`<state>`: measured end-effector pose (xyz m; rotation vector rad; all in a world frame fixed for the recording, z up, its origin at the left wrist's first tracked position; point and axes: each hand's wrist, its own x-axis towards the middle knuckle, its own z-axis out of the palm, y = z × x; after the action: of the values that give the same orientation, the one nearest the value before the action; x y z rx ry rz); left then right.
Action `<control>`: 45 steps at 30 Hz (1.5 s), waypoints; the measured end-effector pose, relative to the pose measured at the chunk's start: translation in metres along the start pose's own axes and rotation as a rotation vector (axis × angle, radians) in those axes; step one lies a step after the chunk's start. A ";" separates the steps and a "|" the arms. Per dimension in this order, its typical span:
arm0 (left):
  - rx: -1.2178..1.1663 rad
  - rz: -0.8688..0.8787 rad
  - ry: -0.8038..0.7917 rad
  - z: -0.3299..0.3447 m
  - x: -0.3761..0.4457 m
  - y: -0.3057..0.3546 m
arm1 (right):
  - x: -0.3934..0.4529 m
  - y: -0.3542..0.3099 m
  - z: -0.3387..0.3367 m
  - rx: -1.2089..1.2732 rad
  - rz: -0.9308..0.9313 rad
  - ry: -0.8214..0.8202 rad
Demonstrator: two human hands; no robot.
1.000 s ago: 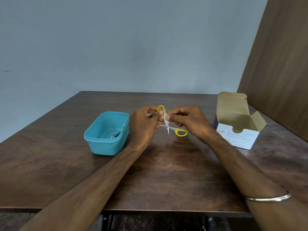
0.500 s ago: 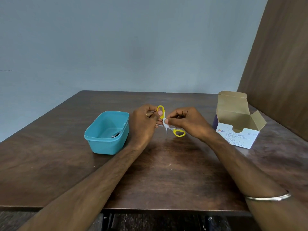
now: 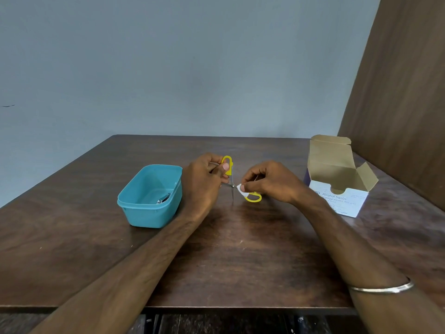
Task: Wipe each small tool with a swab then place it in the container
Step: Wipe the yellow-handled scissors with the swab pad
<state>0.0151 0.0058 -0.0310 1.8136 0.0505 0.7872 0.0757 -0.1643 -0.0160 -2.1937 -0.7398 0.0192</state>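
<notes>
Small yellow-handled scissors [image 3: 232, 186] are spread wide open above the middle of the table. My left hand [image 3: 204, 182] grips the upper yellow loop between thumb and fingers. My right hand [image 3: 267, 182] pinches a white swab [image 3: 241, 190] against the other arm of the scissors, just above the lower yellow loop [image 3: 254, 197]. One thin blade points straight down toward the tabletop. The teal container [image 3: 134, 201] stands left of my left hand, with a small metal tool [image 3: 163, 198] lying inside it.
An open cardboard box of alcohol swabs [image 3: 337, 186] stands at the right on the dark wooden table [image 3: 240, 256]. A brown wooden panel rises behind the box. The table's front edge runs close under my forearms.
My right hand has slid the swab to the right and down, away from the blades toward the lower handle. The scissors have opened wider. My left hand keeps its hold.
</notes>
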 end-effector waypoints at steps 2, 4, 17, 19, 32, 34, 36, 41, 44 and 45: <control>-0.005 -0.007 0.000 0.000 0.001 0.000 | 0.000 0.001 -0.003 -0.024 0.022 -0.007; -0.014 -0.015 0.001 0.001 0.001 0.000 | -0.001 0.002 -0.006 -0.035 0.028 -0.011; -0.013 -0.012 0.013 -0.001 0.001 0.001 | 0.000 0.004 -0.007 0.014 0.036 -0.024; -0.016 -0.006 0.021 -0.002 0.001 0.000 | 0.000 0.004 -0.007 0.007 0.035 -0.044; -0.098 -0.054 -0.027 -0.001 0.001 0.003 | 0.003 0.004 -0.003 0.288 0.011 0.170; -0.128 -0.068 -0.085 0.001 -0.002 0.004 | 0.003 -0.001 0.003 0.422 0.013 0.245; -0.145 -0.066 -0.124 0.002 -0.004 0.004 | 0.002 -0.004 0.006 0.492 0.018 0.252; -0.165 -0.067 -0.159 0.002 -0.005 0.005 | 0.000 -0.006 0.007 0.581 0.042 0.196; -0.187 -0.086 -0.154 0.001 -0.006 0.007 | 0.000 -0.005 0.007 0.628 0.055 0.126; -0.190 -0.087 -0.156 0.001 -0.006 0.007 | -0.001 -0.006 0.007 0.632 0.056 0.098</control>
<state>0.0083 0.0000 -0.0277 1.6747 -0.0454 0.5680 0.0705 -0.1569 -0.0167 -1.5974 -0.5241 0.1526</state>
